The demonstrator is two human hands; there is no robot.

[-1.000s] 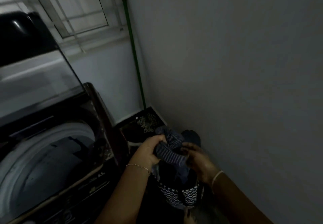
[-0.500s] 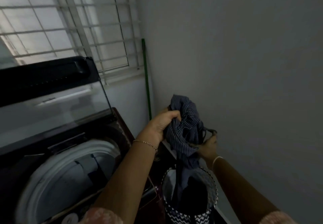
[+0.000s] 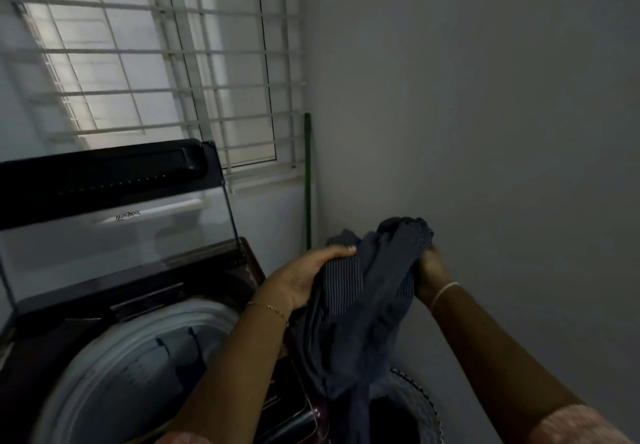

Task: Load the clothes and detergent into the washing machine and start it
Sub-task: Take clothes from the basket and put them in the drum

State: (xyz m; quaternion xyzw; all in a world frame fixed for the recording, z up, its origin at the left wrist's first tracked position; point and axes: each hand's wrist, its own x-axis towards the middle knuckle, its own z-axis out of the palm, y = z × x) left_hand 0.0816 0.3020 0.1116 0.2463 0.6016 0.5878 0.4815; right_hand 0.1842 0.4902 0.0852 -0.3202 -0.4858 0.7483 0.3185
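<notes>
- Above the laundry basket (image 3: 420, 397), close to the wall, a dark pinstriped garment (image 3: 360, 308) hangs bunched between both hands, and its lower folds trail toward the basket's opening.
- The left hand (image 3: 303, 279) grips the garment's left side with the thumb laid over the cloth. A thin bracelet (image 3: 270, 308) circles that wrist.
- The right hand (image 3: 429, 268) clutches the upper right bunch, its fingers buried in fabric.
- Left of the hands, the washing machine (image 3: 104, 374) stands with its glass lid (image 3: 114, 235) raised, and dark clothes (image 3: 188, 371) lie in the drum.
- A green pole (image 3: 308, 183) stands in the corner beside the barred window (image 3: 173, 62).
</notes>
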